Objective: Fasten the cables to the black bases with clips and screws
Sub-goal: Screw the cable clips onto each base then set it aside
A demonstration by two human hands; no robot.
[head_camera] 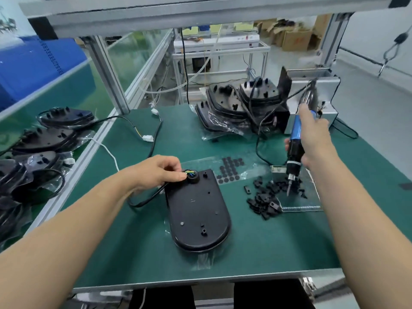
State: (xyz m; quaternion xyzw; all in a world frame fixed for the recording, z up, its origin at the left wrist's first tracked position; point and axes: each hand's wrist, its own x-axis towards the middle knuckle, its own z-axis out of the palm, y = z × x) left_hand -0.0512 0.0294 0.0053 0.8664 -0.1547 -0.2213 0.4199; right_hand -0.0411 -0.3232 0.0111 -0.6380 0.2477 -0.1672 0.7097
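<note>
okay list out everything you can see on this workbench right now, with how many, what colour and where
Base: one, black, centre of the mat.
Cable: one, black, looping left of the base.
Clips: a pile, black, right of the base.
Round pads: many, black, behind the base.
Stacked bases: several, black, far right.
More bases: several, black, left bench.
Screwdriver: one, blue and black, above the clips.
Mat: one, green.
Left hand: pinching cable wires at the base.
Right hand: gripping the screwdriver.
</note>
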